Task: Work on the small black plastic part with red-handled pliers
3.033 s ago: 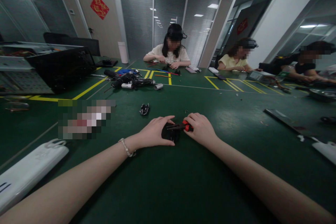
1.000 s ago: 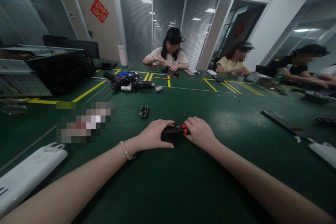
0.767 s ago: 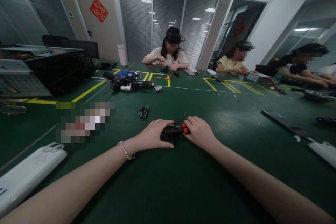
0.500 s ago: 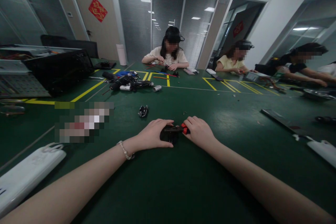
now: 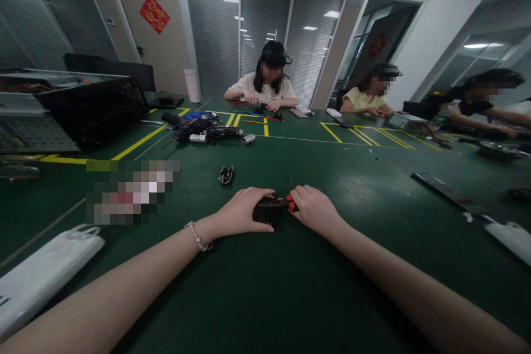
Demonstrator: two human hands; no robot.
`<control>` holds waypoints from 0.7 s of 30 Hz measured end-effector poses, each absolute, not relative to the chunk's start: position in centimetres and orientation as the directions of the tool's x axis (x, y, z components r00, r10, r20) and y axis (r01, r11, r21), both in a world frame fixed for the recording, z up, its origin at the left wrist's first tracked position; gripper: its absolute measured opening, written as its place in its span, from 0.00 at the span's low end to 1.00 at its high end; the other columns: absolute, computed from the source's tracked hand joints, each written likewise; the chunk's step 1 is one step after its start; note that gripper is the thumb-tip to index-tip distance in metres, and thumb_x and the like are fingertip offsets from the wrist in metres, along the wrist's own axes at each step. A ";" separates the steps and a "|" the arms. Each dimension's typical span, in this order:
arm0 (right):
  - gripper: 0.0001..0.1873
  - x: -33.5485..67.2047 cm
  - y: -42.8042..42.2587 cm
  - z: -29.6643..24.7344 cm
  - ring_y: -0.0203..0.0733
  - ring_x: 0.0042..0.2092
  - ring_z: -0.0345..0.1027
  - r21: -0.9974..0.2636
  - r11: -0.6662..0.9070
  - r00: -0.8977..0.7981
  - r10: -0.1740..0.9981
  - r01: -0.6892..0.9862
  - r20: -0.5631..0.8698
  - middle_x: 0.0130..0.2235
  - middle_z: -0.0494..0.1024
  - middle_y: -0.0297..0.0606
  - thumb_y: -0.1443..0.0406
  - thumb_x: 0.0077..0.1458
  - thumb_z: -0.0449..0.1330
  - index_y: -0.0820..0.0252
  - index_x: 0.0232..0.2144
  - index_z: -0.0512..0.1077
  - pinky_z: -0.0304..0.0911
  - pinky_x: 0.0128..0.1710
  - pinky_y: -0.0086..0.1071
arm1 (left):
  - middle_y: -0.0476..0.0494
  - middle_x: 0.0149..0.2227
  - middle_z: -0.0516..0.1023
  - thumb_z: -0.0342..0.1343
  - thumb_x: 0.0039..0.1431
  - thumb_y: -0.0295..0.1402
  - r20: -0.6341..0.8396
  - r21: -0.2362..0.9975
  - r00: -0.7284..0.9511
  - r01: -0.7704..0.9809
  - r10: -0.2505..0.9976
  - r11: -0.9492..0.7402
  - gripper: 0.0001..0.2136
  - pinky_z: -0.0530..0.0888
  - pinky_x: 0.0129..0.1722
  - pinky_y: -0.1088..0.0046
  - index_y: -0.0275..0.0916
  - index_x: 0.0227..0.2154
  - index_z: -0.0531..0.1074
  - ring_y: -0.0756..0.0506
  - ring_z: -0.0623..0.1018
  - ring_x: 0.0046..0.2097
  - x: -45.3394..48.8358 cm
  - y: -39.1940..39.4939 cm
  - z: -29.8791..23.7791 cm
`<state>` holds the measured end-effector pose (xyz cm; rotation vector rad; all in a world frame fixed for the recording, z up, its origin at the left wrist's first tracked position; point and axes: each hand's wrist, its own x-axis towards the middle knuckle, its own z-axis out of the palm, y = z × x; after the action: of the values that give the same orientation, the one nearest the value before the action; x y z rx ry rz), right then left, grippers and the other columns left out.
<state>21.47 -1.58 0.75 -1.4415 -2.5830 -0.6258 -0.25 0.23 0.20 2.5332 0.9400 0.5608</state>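
My left hand [image 5: 240,212] is curled around a small round black part [image 5: 266,215] that lies on the green table [image 5: 265,287]. My right hand [image 5: 314,209] is closed on a red-handled tool [image 5: 284,203] whose dark jaws reach across the top of the black part. The two hands sit close together, almost touching over the part. A small black and silver piece [image 5: 226,175] lies just beyond my left hand.
A white case [image 5: 41,274] lies at the near left and another white object [image 5: 512,235] at the right edge. A pile of black tools [image 5: 203,130] and a black open box [image 5: 89,110] stand further back. Three other people work at the far side.
Both hands have stayed on the black part and the tool. The view has shifted slightly, so they appear a little lower than three seconds ago.
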 end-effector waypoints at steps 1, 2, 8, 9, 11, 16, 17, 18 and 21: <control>0.09 21.5 -1.6 0.7 0.41 0.34 0.61 0.302 0.461 -0.542 0.788 0.834 0.293 0.32 0.69 0.41 0.64 0.47 0.54 0.64 0.32 0.66 0.56 0.34 0.32 | 0.42 0.51 0.64 0.58 0.41 0.49 0.235 0.475 0.697 0.527 0.678 -0.705 0.35 0.60 0.49 0.60 0.43 0.52 0.55 0.39 0.64 0.51 -0.2 0.2 0.2; 0.09 21.5 -1.6 0.7 0.41 0.34 0.61 0.305 0.461 -0.542 0.789 0.833 0.289 0.32 0.69 0.41 0.64 0.47 0.55 0.64 0.32 0.66 0.56 0.34 0.32 | 0.42 0.51 0.64 0.58 0.41 0.49 0.236 0.474 0.697 0.526 0.677 -0.706 0.35 0.60 0.49 0.60 0.43 0.52 0.55 0.39 0.64 0.51 -0.2 0.2 0.2; 0.09 21.5 -1.4 0.6 0.41 0.34 0.61 0.284 0.462 -0.535 0.793 0.840 0.291 0.33 0.69 0.41 0.64 0.47 0.54 0.64 0.32 0.67 0.57 0.34 0.33 | 0.43 0.51 0.64 0.58 0.42 0.49 0.233 0.472 0.703 0.523 0.673 -0.710 0.35 0.60 0.49 0.61 0.43 0.52 0.54 0.40 0.64 0.51 -0.3 0.1 0.4; 0.10 21.5 -1.3 0.6 0.41 0.35 0.61 0.277 0.466 -0.536 0.792 0.840 0.293 0.33 0.69 0.42 0.64 0.47 0.54 0.64 0.32 0.67 0.57 0.34 0.33 | 0.43 0.51 0.64 0.58 0.42 0.50 0.231 0.472 0.703 0.524 0.673 -0.709 0.35 0.60 0.49 0.61 0.43 0.52 0.54 0.40 0.64 0.51 -0.3 0.1 0.3; 0.11 21.6 -1.3 0.6 0.41 0.36 0.61 0.263 0.475 -0.539 0.789 0.840 0.295 0.34 0.69 0.42 0.64 0.47 0.54 0.64 0.33 0.67 0.57 0.35 0.33 | 0.43 0.51 0.64 0.58 0.42 0.50 0.228 0.473 0.703 0.525 0.673 -0.708 0.35 0.61 0.49 0.61 0.43 0.52 0.55 0.40 0.64 0.51 -0.3 0.2 0.3; 0.11 21.7 -1.3 0.6 0.42 0.37 0.60 0.251 0.484 -0.543 0.782 0.838 0.307 0.35 0.69 0.42 0.64 0.46 0.55 0.64 0.34 0.67 0.57 0.35 0.33 | 0.43 0.51 0.64 0.58 0.42 0.50 0.230 0.471 0.708 0.519 0.667 -0.713 0.34 0.60 0.49 0.60 0.44 0.52 0.55 0.40 0.64 0.51 -0.3 0.2 0.3; 0.11 21.7 -1.3 0.6 0.42 0.36 0.60 0.254 0.482 -0.543 0.780 0.838 0.312 0.34 0.69 0.42 0.64 0.46 0.55 0.64 0.34 0.67 0.57 0.35 0.34 | 0.43 0.51 0.64 0.58 0.42 0.50 0.232 0.469 0.710 0.518 0.666 -0.715 0.34 0.60 0.49 0.61 0.44 0.52 0.55 0.40 0.64 0.51 -0.3 0.2 0.3; 0.11 21.7 -1.3 0.6 0.42 0.36 0.60 0.258 0.479 -0.542 0.779 0.839 0.316 0.34 0.69 0.42 0.64 0.46 0.55 0.64 0.34 0.67 0.57 0.35 0.34 | 0.43 0.50 0.64 0.58 0.42 0.49 0.233 0.468 0.710 0.517 0.665 -0.717 0.34 0.60 0.49 0.61 0.44 0.52 0.55 0.40 0.64 0.51 -0.2 0.2 0.3; 0.11 21.6 -1.3 0.6 0.43 0.36 0.60 0.260 0.473 -0.538 0.778 0.841 0.325 0.34 0.70 0.42 0.64 0.46 0.55 0.64 0.34 0.68 0.56 0.35 0.34 | 0.43 0.50 0.65 0.58 0.42 0.49 0.235 0.465 0.709 0.518 0.665 -0.718 0.33 0.61 0.49 0.61 0.44 0.51 0.56 0.40 0.65 0.51 -0.2 0.2 0.4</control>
<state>21.65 -1.29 0.60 -1.4159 -2.5543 -0.5894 -0.21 0.17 0.39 2.5513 0.9200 0.5546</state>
